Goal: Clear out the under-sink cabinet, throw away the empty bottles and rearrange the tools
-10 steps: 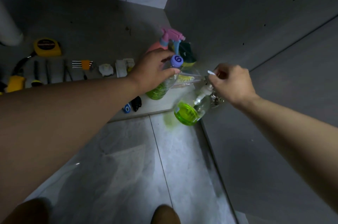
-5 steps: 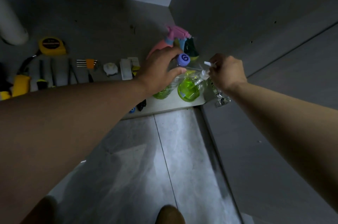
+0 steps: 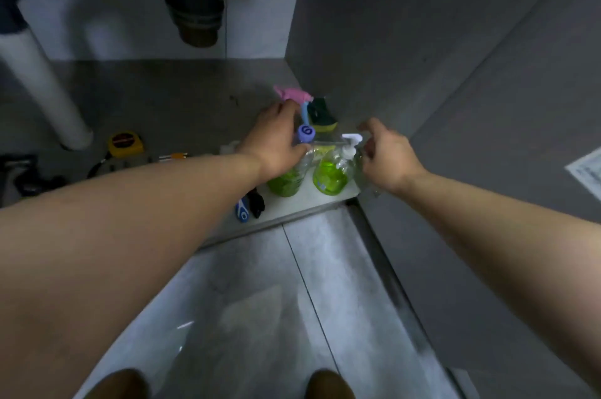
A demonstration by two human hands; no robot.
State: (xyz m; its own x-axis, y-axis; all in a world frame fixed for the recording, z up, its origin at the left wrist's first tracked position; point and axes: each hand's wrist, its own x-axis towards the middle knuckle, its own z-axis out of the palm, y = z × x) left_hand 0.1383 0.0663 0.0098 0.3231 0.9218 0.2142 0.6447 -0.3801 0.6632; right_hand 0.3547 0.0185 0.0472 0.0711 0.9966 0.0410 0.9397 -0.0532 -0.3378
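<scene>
Pump bottle (image 3: 330, 175): 1.0 s ago it hangs from the right hand (image 3: 388, 154) out over the floor tiles (image 3: 260, 301), clear of the cabinet edge. 0.5 s ago it sits on the cabinet floor (image 3: 312, 201) with the pump head (image 3: 352, 139) pinched. Now it stands there unheld, just beside the purple-capped bottle (image 3: 289, 180).

Right hand: pinch released, fingers loosely spread just beside the pump head; contact cannot be told.

View: camera pitches up. The dark drain pipe (image 3: 195, 8) enters at the top of the frame, and a printed sheet (image 3: 587, 171) appears at the right edge.
</scene>
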